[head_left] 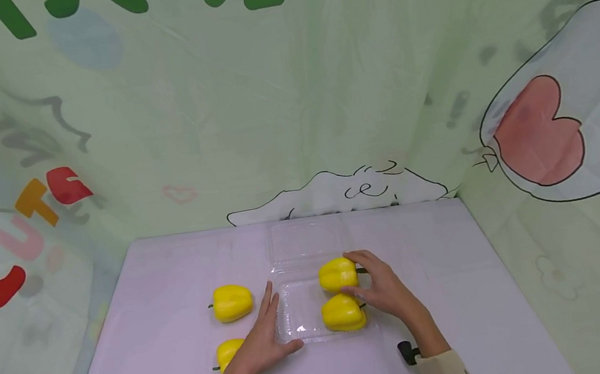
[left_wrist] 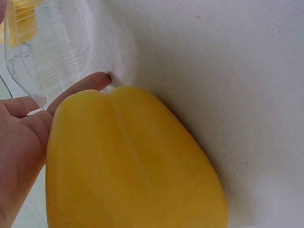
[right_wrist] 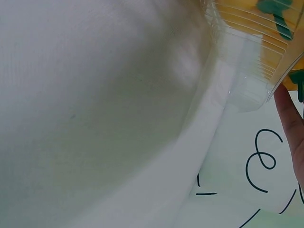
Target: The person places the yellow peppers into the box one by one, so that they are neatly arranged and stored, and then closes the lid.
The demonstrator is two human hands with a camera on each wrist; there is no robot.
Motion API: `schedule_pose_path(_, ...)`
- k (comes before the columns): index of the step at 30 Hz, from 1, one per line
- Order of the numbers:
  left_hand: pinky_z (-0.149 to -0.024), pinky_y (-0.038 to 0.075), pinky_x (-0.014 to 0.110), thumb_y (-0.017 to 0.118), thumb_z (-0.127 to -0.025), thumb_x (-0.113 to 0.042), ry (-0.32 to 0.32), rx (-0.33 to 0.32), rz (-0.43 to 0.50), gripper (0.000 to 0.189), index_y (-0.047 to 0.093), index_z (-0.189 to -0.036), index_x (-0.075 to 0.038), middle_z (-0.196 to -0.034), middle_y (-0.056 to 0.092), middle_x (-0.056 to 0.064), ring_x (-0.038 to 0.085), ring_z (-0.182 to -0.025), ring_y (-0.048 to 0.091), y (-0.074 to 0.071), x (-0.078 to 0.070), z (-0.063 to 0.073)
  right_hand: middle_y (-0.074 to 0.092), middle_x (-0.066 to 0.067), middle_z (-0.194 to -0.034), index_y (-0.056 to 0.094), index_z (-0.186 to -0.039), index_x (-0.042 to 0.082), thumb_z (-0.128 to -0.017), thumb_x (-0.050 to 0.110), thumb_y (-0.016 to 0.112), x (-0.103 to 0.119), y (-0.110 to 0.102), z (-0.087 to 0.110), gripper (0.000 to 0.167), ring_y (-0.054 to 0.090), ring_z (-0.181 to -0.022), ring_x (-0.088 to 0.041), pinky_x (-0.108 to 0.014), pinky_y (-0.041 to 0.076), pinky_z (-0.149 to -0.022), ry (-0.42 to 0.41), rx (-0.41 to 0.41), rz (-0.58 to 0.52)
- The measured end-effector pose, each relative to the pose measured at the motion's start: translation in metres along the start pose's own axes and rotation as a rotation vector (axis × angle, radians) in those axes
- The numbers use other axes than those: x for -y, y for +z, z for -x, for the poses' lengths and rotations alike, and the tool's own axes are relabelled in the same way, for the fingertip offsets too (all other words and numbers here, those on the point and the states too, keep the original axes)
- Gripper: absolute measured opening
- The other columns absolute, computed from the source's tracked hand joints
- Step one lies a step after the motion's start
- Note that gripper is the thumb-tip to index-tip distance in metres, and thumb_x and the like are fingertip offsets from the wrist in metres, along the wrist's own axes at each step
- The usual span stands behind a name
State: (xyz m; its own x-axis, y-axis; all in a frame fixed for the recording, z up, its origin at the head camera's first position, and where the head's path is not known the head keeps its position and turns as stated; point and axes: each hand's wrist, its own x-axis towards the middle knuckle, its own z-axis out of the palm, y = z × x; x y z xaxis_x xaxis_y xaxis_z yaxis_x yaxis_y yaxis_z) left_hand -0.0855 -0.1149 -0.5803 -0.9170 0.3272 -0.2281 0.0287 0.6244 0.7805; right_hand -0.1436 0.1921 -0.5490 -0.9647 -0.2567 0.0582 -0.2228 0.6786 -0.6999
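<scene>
A clear plastic clamshell box (head_left: pixel 302 310) lies with its lid (head_left: pixel 307 240) folded back flat. Two yellow bell peppers are in its right half, stems to the right. My right hand (head_left: pixel 381 284) holds the farther pepper (head_left: pixel 337 275) between thumb and fingers. Just in front of that one sits the nearer pepper (head_left: pixel 342 313). My left hand (head_left: pixel 264 343) has its fingers extended along the box's left wall, thumb at the near left corner. Under the left wrist, a further yellow pepper (left_wrist: pixel 133 161) is partly hidden in the head view.
Another yellow pepper (head_left: pixel 232 302) rests on the white-covered table (head_left: pixel 169 318), left of the box. Printed cloth (head_left: pixel 288 100) walls enclose the table at the back and sides. Black wrist-camera parts (head_left: pixel 407 353) show near the right wrist.
</scene>
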Motion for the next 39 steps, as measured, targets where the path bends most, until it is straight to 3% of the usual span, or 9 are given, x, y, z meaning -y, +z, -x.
schedule_pose_path(12,-0.126,0.039,0.058,0.087,-0.085,-0.043,0.016,-0.006,-0.003,0.117,0.017,-0.169,-0.002,-0.181,-0.013,0.002,0.037,-0.164,0.026,-0.0009,-0.0007,0.0,0.059,-0.012,-0.15,0.057,-0.149,0.007,-0.086,0.022,0.089,0.0002,-0.0012,-0.0027,0.072,0.064,-0.131,-0.032,-0.051,0.057,-0.11,-0.006,0.025,-0.008)
schedule_pose_path(23,-0.126,0.039,0.057,0.087,-0.085,-0.042,-0.002,0.001,-0.001,0.116,0.018,-0.17,-0.005,-0.181,-0.013,-0.001,0.036,-0.165,0.025,0.0002,-0.0006,0.0002,0.059,-0.012,-0.15,0.056,-0.15,0.008,-0.087,0.021,0.088,0.0001,0.0014,-0.0039,0.072,0.066,-0.126,-0.033,-0.056,0.055,-0.112,0.025,0.053,-0.018)
schedule_pose_path(39,-0.126,0.039,0.057,0.086,-0.086,-0.042,0.009,-0.003,-0.015,0.115,0.018,-0.169,-0.002,-0.181,-0.012,0.002,0.037,-0.164,0.027,0.0008,0.0001,-0.0011,0.059,-0.01,-0.148,0.058,-0.149,0.011,-0.086,0.028,0.089,0.0003,0.0073,-0.0054,0.072,0.063,-0.124,-0.028,-0.053,0.056,-0.111,0.035,0.043,0.057)
